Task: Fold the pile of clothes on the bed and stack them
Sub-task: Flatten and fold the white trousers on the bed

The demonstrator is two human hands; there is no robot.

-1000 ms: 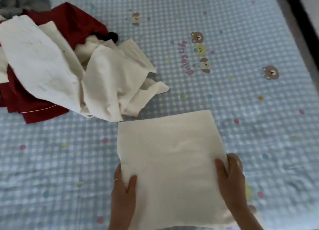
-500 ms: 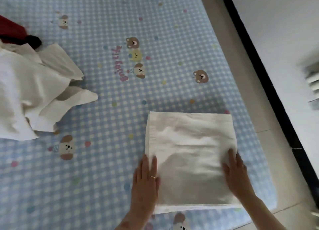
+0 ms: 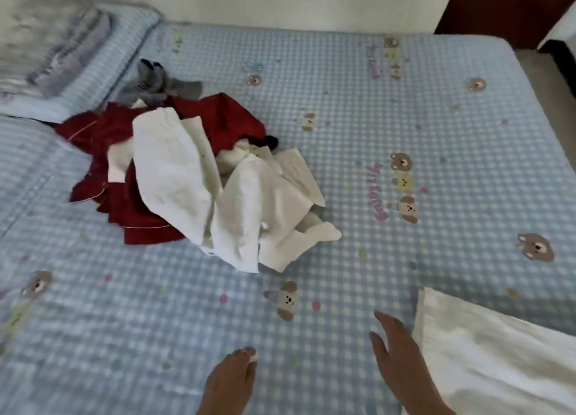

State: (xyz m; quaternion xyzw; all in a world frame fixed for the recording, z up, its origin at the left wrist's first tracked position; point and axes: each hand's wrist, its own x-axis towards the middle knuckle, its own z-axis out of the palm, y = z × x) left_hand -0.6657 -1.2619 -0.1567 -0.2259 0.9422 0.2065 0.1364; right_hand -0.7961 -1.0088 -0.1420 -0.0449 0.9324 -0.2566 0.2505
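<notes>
Both hands have been lifted off the folded white cloth (image 3: 498,361) since half a second ago, when they were pressed flat on it, and the head view has been raised to take in the whole bed (image 3: 405,134). Seen from the head camera, the left hand (image 3: 232,380) is held over the checked blue sheet with its fingers loosely curled and nothing in its grasp; whether it touches the sheet cannot be told. The right hand (image 3: 396,355) is held open with fingers spread and empty, its outer edge just beside the left border of the folded white cloth, which lies flat on the bed to the right of that hand. Well beyond both hands and to their left, the unfolded pile of clothes (image 3: 199,177) is heaped on the bed: white pieces are draped on top and toward the hands, a dark red garment (image 3: 131,209) is spread underneath, and a grey item (image 3: 159,84) lies at the far side of the pile. Further off to the far left, a blurred stack of grey bedding (image 3: 59,49) is seen on a striped blue pillow (image 3: 103,68).
</notes>
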